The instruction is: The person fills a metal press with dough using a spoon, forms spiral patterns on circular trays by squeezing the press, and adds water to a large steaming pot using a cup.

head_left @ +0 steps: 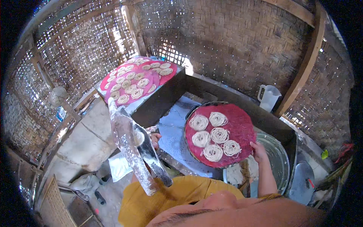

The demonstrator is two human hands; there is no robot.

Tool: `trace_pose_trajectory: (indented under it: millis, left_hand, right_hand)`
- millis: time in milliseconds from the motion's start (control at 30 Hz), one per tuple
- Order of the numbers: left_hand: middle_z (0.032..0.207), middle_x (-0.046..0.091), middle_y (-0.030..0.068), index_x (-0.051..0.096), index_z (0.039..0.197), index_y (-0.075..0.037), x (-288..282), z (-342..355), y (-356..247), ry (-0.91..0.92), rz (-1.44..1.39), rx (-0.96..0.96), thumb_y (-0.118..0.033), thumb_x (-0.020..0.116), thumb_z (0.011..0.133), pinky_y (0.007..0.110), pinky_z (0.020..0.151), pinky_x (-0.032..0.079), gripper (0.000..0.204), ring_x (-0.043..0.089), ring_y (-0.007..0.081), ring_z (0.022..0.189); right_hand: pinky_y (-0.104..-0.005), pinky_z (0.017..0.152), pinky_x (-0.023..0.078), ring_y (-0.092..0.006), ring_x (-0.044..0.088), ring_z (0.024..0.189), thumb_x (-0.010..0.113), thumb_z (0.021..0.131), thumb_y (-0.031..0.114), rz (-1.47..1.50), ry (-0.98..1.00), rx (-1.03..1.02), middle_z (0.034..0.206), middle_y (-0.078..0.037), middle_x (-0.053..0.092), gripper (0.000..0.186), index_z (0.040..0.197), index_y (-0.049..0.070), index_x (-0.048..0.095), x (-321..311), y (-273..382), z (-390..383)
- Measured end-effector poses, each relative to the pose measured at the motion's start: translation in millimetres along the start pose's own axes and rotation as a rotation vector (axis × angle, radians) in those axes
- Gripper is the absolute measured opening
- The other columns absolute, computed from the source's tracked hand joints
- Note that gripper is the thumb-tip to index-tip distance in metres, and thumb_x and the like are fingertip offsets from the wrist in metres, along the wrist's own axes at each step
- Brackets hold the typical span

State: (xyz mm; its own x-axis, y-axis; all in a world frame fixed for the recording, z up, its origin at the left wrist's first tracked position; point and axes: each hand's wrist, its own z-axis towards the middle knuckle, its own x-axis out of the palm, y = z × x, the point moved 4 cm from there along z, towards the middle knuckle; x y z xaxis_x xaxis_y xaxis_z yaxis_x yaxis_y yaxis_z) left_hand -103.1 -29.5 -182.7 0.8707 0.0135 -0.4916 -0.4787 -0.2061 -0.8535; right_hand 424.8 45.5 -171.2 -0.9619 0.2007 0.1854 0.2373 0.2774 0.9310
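Note:
My right hand (259, 152) grips the right rim of a round woven tray (188, 149) lined with red cloth (242, 125). Several flat coils of pale noodle strands (219, 135) lie on that cloth. To the left, a flour-smeared wooden press (126, 132) with two long arms juts up in front of me, a white round piece (139, 138) set between them. My left hand (154, 140) is at the press's right side, fingers curled against it; the press hides most of the hand.
More noodle coils (138, 92) lie on pink and red cloths (145, 76) at the back left. A trough (151, 109) holds a blue-white cloth (172, 123). Around the tray are a clear jug (269, 97), a large basin (283, 160) and a metal lid (302, 181). Woven bamboo walls (234, 41) enclose the corner.

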Motion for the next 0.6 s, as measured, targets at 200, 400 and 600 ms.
trace_pose_trajectory:
  millis: [200, 400, 600]
  left_hand:
    - [0.112, 0.052, 0.0115, 0.047, 0.111, -0.003, 1, 1, 26, 0.088, 0.209, -0.068, -0.022, 0.077, 0.052, 0.036, 0.092, 0.035, 0.069, 0.048, 0.0222, 0.105]
    - [0.113, 0.051, 0.0114, 0.047, 0.112, -0.002, 18, 38, -21, 0.233, 0.315, 0.076, -0.021, 0.077, 0.052, 0.036, 0.093, 0.035, 0.070, 0.047, 0.0220, 0.106]
    - [0.114, 0.050, 0.0113, 0.047, 0.112, -0.002, 60, 60, -148, 0.422, -0.037, 0.539, -0.021, 0.078, 0.052, 0.036, 0.094, 0.034, 0.070, 0.047, 0.0219, 0.107]
  right_hand:
    - [-0.0260, 0.060, 0.051, -0.0155, 0.058, 0.070, 0.054, 0.081, 0.013, 0.172, 0.043, 0.117, 0.086, -0.007, 0.058, 0.024, 0.102, 0.001, 0.051, 78, -8, -102]
    - [-0.0254, 0.067, 0.049, -0.0140, 0.058, 0.076, 0.055, 0.083, 0.014, -0.064, 0.649, 0.338, 0.092, -0.010, 0.059, 0.032, 0.111, 0.000, 0.050, 104, -7, -154]
    - [-0.0315, 0.088, 0.038, -0.0167, 0.048, 0.103, 0.054, 0.078, 0.049, -0.291, 0.772, -0.085, 0.114, -0.013, 0.050, 0.071, 0.125, -0.001, 0.037, 118, 53, -169]
